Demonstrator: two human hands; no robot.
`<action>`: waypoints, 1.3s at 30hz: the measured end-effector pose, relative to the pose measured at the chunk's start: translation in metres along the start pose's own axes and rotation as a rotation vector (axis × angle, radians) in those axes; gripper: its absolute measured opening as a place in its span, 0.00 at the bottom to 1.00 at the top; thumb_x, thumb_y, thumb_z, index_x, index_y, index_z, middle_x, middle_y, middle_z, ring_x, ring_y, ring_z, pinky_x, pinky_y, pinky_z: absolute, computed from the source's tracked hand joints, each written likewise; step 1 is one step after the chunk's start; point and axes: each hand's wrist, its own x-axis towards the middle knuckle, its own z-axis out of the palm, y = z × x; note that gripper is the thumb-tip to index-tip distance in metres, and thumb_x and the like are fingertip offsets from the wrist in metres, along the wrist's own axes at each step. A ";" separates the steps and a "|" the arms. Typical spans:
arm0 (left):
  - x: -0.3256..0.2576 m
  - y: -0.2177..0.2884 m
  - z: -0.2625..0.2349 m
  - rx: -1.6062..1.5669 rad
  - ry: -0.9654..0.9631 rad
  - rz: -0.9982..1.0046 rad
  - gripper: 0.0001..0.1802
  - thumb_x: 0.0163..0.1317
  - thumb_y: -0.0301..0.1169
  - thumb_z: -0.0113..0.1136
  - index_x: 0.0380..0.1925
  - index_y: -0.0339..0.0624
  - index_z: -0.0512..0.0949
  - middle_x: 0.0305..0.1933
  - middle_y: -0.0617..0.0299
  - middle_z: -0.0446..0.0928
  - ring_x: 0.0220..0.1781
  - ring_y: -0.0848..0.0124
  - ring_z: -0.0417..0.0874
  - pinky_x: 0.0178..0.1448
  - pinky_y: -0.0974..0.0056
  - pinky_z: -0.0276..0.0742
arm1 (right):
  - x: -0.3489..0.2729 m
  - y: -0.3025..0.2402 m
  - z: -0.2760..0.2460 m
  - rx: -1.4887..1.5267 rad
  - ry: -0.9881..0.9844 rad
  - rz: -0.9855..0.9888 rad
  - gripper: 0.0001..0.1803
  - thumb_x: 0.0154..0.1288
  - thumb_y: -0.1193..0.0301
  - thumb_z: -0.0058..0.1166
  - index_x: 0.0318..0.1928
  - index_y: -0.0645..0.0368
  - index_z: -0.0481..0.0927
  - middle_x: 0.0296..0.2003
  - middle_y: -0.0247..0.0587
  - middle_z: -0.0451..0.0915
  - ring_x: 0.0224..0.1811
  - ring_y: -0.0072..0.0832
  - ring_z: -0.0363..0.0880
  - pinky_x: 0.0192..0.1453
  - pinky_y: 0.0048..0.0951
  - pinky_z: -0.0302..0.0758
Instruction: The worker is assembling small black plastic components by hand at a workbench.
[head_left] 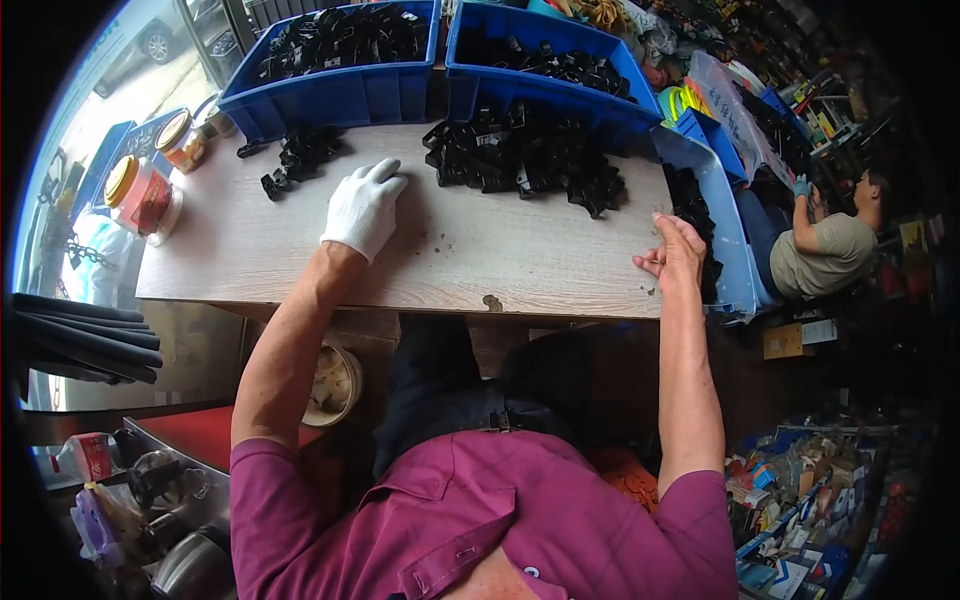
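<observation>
A: Nearest you, your left hand [363, 207] in its white knit glove lies flat and spread on the pale wood-grain table [480, 265], holding nothing. Your bare right hand [677, 252] stands at the table's right edge, fingers loosely curled; whether they pinch some small piece I cannot tell.

B: And the parts?

A: Just beyond your left fingertips sits the small heap of black plastic clips [298, 155]. The large heap of black plastic clips [525, 158] spreads across the middle, well apart from your right hand. Behind them the two deep blue plastic bins [340, 95] hold more of the same.

B: How far along, would you say?

A: Judging by what lies loose, plenty remains; the large heap looks barely thinned.

B: Any packages?

A: At the far left corner, two clear jars with yellow lids [140, 190], the nearer with a red label. Low at your left, a small red-and-white carton [88, 455].
</observation>
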 end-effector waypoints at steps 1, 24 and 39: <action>0.002 0.005 -0.003 -0.005 0.003 0.005 0.14 0.57 0.21 0.57 0.42 0.46 0.84 0.52 0.58 0.83 0.51 0.53 0.84 0.54 0.53 0.81 | -0.006 0.001 0.004 -0.019 -0.045 0.004 0.16 0.63 0.65 0.71 0.46 0.57 0.81 0.13 0.28 0.66 0.14 0.22 0.71 0.26 0.38 0.86; 0.001 0.003 -0.002 0.026 0.004 -0.084 0.13 0.61 0.26 0.59 0.45 0.49 0.85 0.41 0.59 0.86 0.45 0.53 0.85 0.48 0.51 0.81 | -0.033 0.014 0.075 -0.242 -0.314 0.066 0.11 0.64 0.68 0.69 0.40 0.60 0.81 0.22 0.32 0.76 0.12 0.16 0.67 0.19 0.28 0.79; 0.002 0.033 -0.009 -0.057 -0.081 0.043 0.16 0.57 0.23 0.57 0.43 0.53 0.86 0.49 0.57 0.84 0.49 0.53 0.83 0.53 0.52 0.78 | -0.057 0.010 0.068 -0.128 -0.348 0.050 0.12 0.64 0.68 0.68 0.41 0.61 0.80 0.22 0.33 0.78 0.11 0.18 0.68 0.18 0.29 0.82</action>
